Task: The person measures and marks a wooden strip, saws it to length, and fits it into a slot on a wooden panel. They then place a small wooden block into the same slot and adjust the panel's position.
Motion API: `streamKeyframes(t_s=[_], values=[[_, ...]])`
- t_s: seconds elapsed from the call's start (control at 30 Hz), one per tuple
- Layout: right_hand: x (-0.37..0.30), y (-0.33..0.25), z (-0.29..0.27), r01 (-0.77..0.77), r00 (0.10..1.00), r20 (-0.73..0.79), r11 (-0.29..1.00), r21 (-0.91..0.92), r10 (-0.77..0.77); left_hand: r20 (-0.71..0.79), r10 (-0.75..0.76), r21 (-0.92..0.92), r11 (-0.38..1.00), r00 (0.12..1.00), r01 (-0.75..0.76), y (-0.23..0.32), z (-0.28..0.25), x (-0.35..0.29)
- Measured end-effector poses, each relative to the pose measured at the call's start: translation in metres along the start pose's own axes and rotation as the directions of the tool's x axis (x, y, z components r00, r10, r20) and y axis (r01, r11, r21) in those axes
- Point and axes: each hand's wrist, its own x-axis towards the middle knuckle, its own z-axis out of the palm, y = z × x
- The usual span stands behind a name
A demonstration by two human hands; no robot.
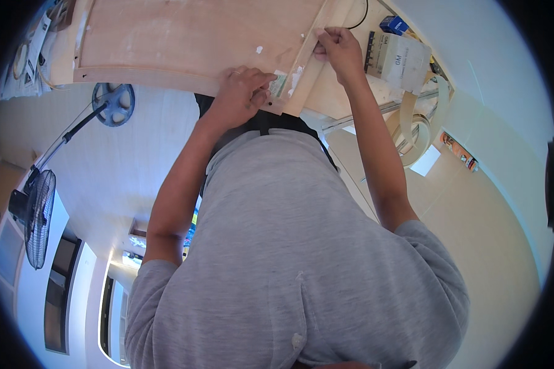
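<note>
A pale brown wooden panel (178,37) with a raised frame round its edge lies in front of me. My left hand (245,92) rests on its near right corner, fingers bent and somewhat apart. Beside those fingertips is a small greenish label (279,85) on the panel. My right hand (341,50) is at the panel's right edge, thumb and fingers pinched together. What the pinch holds, if anything, is too small to make out. Whitish patches (296,77) mark the frame near the corner.
Right of the panel lie a worn cardboard box (403,61), a small blue box (394,25) and a coil of pale edging strip (415,132). An orange-and-white tube (458,152) lies by the wall. A standing fan (38,218) is at the left. Papers (36,52) are at far left.
</note>
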Motion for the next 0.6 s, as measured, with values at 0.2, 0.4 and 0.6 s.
streamKeyframes(t_s=[0.2, 0.4, 0.6], values=[[-0.073, 0.019, 0.006, -0.229, 0.946, 0.235, 0.973, -0.011, 0.225, 0.071, 0.161, 0.102, 0.981, 0.984, -0.167, 0.000, -0.012, -0.007], [-0.081, 0.021, 0.021, -0.262, 0.941, 0.209, 0.964, -0.055, 0.267, 0.085, 0.151, 0.188, 0.968, 0.985, -0.165, 0.002, -0.006, -0.008], [-0.080, 0.021, 0.023, -0.262, 0.938, 0.209, 0.960, -0.102, 0.278, 0.076, 0.146, 0.188, 0.969, 0.986, -0.158, 0.002, -0.005, -0.008]])
